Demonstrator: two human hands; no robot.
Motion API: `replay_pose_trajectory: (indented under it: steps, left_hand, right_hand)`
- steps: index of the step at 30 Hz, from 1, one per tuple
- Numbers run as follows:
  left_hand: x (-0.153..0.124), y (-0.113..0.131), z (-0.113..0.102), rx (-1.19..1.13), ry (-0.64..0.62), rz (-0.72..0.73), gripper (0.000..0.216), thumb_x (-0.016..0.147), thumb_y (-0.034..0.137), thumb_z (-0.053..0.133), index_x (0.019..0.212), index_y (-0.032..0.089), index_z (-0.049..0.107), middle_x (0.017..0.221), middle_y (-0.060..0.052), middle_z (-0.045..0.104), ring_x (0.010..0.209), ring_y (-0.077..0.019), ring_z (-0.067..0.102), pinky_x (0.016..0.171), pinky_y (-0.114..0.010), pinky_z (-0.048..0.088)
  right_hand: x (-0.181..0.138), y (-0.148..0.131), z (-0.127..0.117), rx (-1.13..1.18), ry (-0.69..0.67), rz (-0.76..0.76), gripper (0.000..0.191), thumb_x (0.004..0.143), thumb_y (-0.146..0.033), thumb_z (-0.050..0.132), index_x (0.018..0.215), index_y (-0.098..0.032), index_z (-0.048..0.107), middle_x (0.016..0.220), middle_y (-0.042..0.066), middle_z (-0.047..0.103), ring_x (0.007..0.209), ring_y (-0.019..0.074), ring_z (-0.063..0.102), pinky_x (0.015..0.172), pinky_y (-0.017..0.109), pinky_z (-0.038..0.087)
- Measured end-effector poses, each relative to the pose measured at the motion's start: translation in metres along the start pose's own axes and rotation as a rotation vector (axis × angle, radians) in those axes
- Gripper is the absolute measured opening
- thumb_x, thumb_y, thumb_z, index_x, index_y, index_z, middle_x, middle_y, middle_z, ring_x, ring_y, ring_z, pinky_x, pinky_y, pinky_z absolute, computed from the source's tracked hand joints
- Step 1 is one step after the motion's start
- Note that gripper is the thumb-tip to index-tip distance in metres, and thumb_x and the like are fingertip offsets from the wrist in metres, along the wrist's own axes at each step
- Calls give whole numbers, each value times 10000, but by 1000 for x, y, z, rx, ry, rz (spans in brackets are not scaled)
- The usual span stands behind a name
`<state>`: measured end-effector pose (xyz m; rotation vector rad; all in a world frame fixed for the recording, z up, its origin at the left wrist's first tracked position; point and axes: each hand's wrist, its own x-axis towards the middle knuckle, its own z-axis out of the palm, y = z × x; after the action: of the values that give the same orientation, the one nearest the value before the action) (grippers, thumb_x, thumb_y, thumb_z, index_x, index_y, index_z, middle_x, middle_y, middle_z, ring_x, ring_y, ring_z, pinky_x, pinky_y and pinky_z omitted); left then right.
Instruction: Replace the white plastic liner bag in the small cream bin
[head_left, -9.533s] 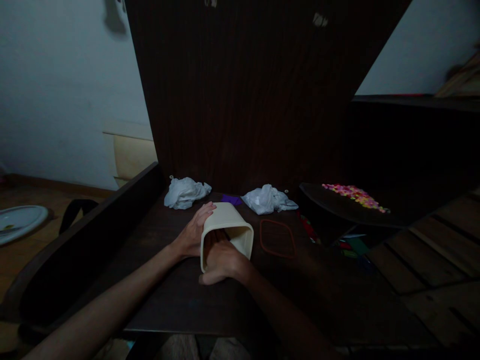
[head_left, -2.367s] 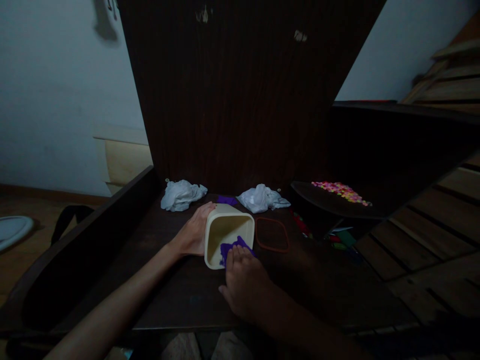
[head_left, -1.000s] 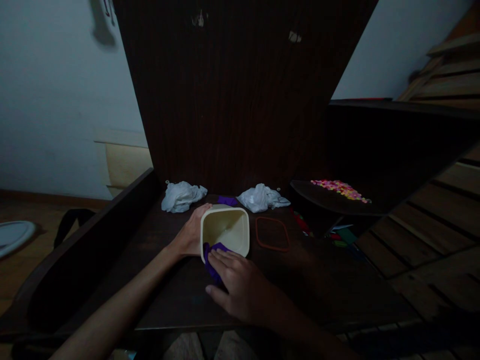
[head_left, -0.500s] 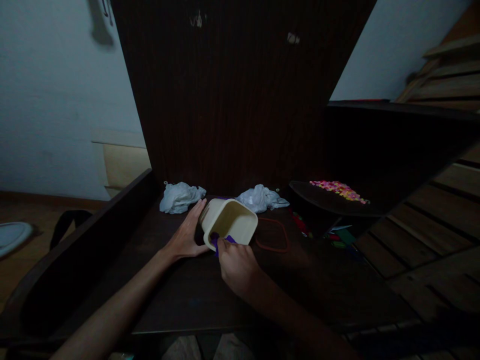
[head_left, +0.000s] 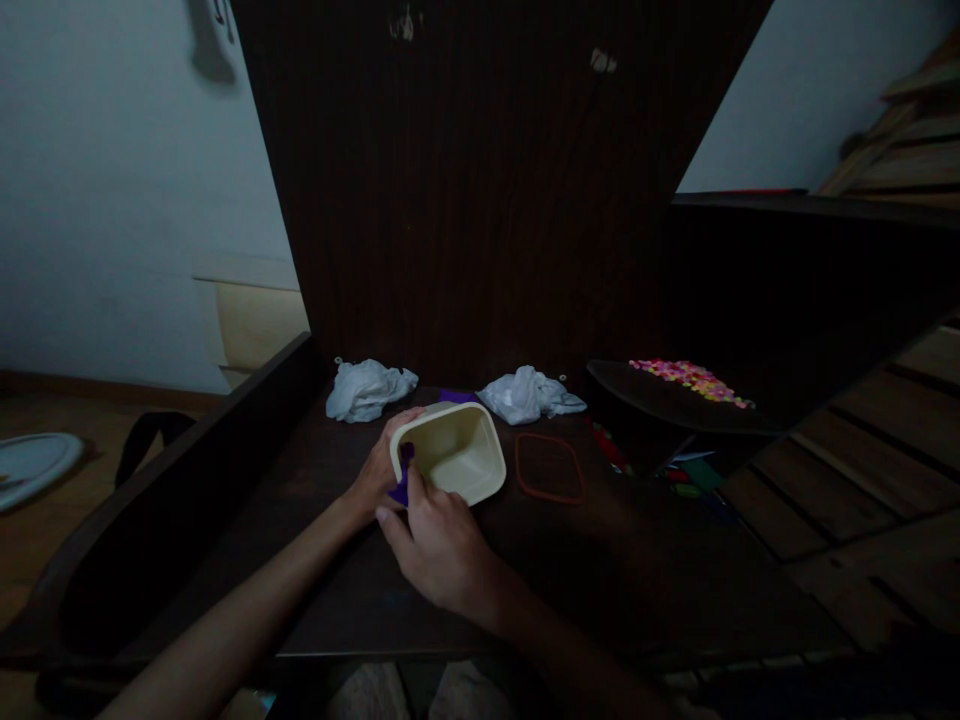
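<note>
A cream plastic container (head_left: pixel 471 468) is tipped on the dark desk, its open mouth facing me. My left hand (head_left: pixel 375 475) grips it from the left side, the fingers partly hidden behind the wall. With my right hand (head_left: pixel 442 540) I press a purple cloth (head_left: pixel 402 488) on the container's left rim and inner wall. The right fingers reach into the mouth and the thumb stays outside, below the rim. Right of the container, a clear lid with an orange-red rim (head_left: pixel 517 470) lies flat on the desk.
Two crumpled whitish plastic bags (head_left: pixel 369 390) (head_left: pixel 526 394) lie along the back panel. Another purple piece (head_left: pixel 456 397) shows behind the container. At right is a dark shelf (head_left: pixel 622 385) bearing small pink and yellow pieces (head_left: pixel 690 380). A raised side board (head_left: pixel 187 490) bounds the left.
The container has turned so its mouth faces me more. My right hand and the purple cloth have moved left along the rim, and my left hand is now more behind the container.
</note>
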<state>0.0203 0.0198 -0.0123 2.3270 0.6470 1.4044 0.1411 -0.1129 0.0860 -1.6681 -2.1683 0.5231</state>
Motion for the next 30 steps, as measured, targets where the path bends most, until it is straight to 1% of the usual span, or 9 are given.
replay_pose_trajectory:
  steps: [4,7,9,11,15,21,24,27,30]
  left_hand:
    - [4,0,-4,23,-31,100,748,868,530,652,1474,208,356,1423,-200,516,1343,-383,515,1082,-598,462]
    - [9,3,-6,59,-84,221,967,737,583,771,1502,216,306,1405,-215,523,1332,-434,515,1087,-638,442]
    - [13,6,-7,78,-107,288,1073,682,605,805,1525,220,265,1405,-221,525,1319,-455,523,1092,-664,427]
    - [16,9,-7,103,-118,325,1132,656,614,818,1543,222,233,1410,-224,525,1306,-462,532,1090,-677,427]
    - [20,15,-4,134,-118,346,1101,681,566,810,1545,225,219,1376,-220,541,1296,-448,543,1083,-684,436]
    - [17,18,-2,153,-152,364,1099,666,516,838,1525,224,217,1372,-224,532,1309,-440,528,1089,-688,418]
    - [15,16,-3,138,-146,357,1107,660,528,843,1519,233,209,1378,-227,523,1326,-442,512,1098,-688,407]
    - [13,13,-4,118,-150,355,1112,662,520,849,1520,242,198,1390,-230,514,1336,-445,503,1102,-695,399]
    - [12,11,-3,136,-145,353,1079,697,500,833,1522,247,185,1395,-230,512,1334,-443,507,1111,-721,372]
  right_hand:
    - [-16,16,4,-112,-24,-140,774,960,-429,535,1523,55,316,1463,287,510,1352,345,518,1136,427,413]
    - [-30,35,3,-192,-55,-237,727,949,-449,572,1487,18,427,1494,257,492,1401,338,465,1201,432,334]
    - [-36,44,-3,-249,-85,-221,686,943,-450,592,1467,-22,480,1505,239,487,1404,343,461,1200,452,333]
    - [-39,48,-12,-322,-122,-134,731,920,-446,627,1485,-15,452,1513,258,466,1407,359,454,1181,472,351]
    - [-26,50,-25,-422,-242,22,861,891,-488,642,1481,85,390,1453,349,481,1363,406,490,1131,501,390]
    - [18,50,-17,-542,-442,-51,1230,642,-722,763,1483,92,386,1522,373,365,1435,471,366,1202,515,274]
    - [39,42,-16,-619,-572,-81,1168,643,-723,765,1458,56,460,1525,326,405,1450,470,340,1216,512,245]
    - [50,30,-20,-597,-707,-121,879,698,-624,773,1340,-41,629,1437,238,561,1407,410,444,1187,463,324]
    - [50,25,-21,-519,-694,-186,718,775,-546,737,1246,-7,684,1368,253,613,1350,382,522,1165,411,365]
